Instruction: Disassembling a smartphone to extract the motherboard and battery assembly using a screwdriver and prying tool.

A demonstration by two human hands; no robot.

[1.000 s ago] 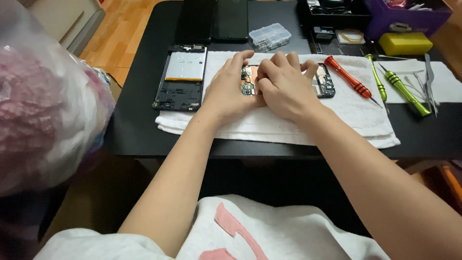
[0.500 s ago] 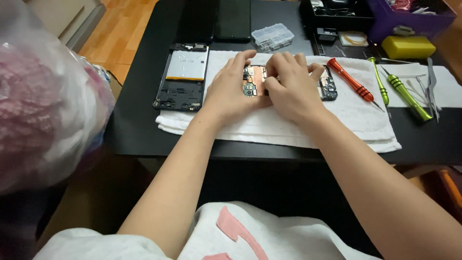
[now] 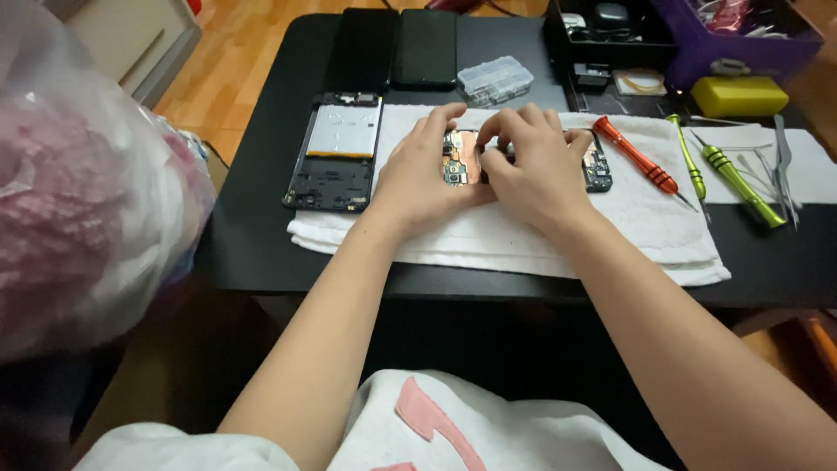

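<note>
Fingers of both hands meet over a small circuit board (image 3: 459,158) with a copper-coloured patch, which lies on a white towel (image 3: 523,235) spread across the black bench (image 3: 253,235). The left hand (image 3: 425,179) curls around the board's near and left edges, thumb and forefinger drawn close so that the grip pinches the board from that side. The right hand (image 3: 536,166) arches over from the other side, its fingertips bunched together and pressing down on the board's right edge; this grip is nearly closed, and whether it holds a small part between the fingertips cannot be told.

Just beyond the right hand's knuckles, another dark circuit board (image 3: 598,166) peeks out on the towel. Farther right of the grip lie a red screwdriver (image 3: 635,155) and two green screwdrivers (image 3: 728,179). Left of the left hand, partly on the towel's edge, rests an opened phone frame (image 3: 337,153) with its battery showing. Beyond both hands sit a clear plastic parts box (image 3: 495,80) and two dark phones (image 3: 397,48).
</note>
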